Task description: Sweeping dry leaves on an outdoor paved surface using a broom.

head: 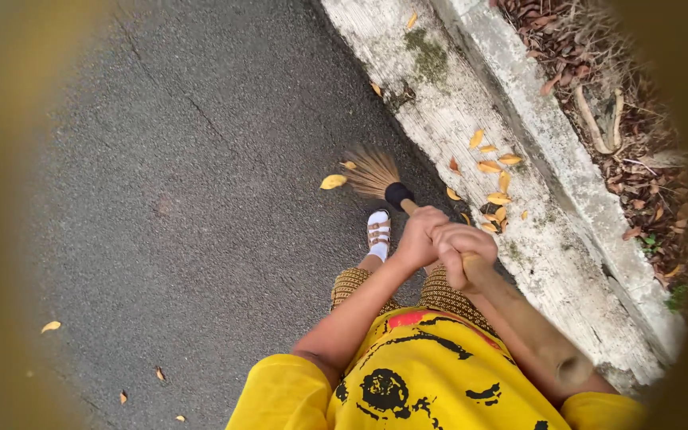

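Both hands clasp the wooden handle of a broom (408, 209) — the left hand (418, 236) lower on the stick, the right hand (457, 248) just above it, each grip wrapped tight around the handle. The broom's straw head (371, 171) rests on the asphalt road (185, 159) beside a yellow leaf (333, 181), near the concrete gutter (471, 119) — more fallen leaves (494, 167) lie in it.

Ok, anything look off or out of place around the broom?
Nothing damaged. Both hands, left hand and right hand, grip the broom. Yellow leaves lie scattered along the concrete gutter, one leaf beside the bristles.
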